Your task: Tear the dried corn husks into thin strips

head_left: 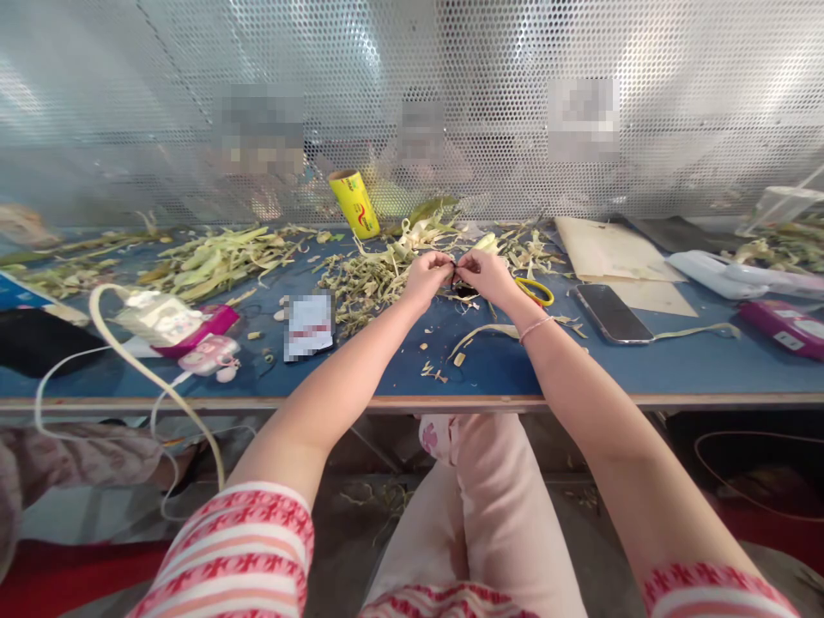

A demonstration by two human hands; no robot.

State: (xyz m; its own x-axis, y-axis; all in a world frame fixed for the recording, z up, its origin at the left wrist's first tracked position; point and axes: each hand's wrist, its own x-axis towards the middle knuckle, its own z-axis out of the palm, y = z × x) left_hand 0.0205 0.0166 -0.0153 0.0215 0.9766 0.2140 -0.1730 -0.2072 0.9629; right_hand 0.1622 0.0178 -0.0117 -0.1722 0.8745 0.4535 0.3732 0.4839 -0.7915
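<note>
My left hand [428,279] and my right hand [486,275] meet above the middle of the blue table, fingertips pinched and almost touching. Between them shows a thin dark strand [454,276], too small to identify surely; both hands seem to grip it. Below the fingers lies something black, partly hidden. Dried leaf scraps [366,279] are heaped beside and behind my left hand. A yellow loop handle [541,290], perhaps of scissors, shows just right of my right wrist; the rest of it is hidden.
A yellow cardboard tube [355,204] leans by the perforated metal wall [489,51]. Left are another leaf heap [212,262], a cabled power bank [171,322] and a packet [309,328]. Right are a phone [611,314], brown paper [611,249] and a magenta device [782,326]. The table's front edge [412,402] is near.
</note>
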